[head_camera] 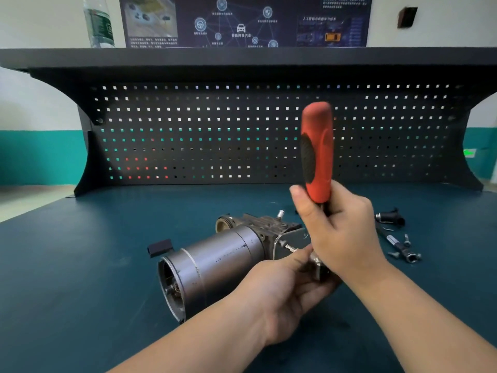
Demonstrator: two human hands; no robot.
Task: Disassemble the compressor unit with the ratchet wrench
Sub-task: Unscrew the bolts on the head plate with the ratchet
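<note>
The compressor unit (215,262), a grey metal cylinder with a cast head, lies on its side on the dark teal bench (80,265). The ratchet wrench (316,146) stands nearly upright, its red and black handle pointing up. My right hand (338,227) grips the lower part of that handle. The wrench head sits low at the compressor's right end, where a bit meets a screw (289,247) in the metal plate. My left hand (285,289) cups the wrench head from below and pinches it with thumb and fingers. The head is mostly hidden by both hands.
Loose screws, a socket extension (400,249) and a black fitting (391,218) lie on the bench to the right. A small black block (160,247) sits left of the compressor. A black pegboard (242,135) closes the back; a water bottle (99,22) stands on the shelf above.
</note>
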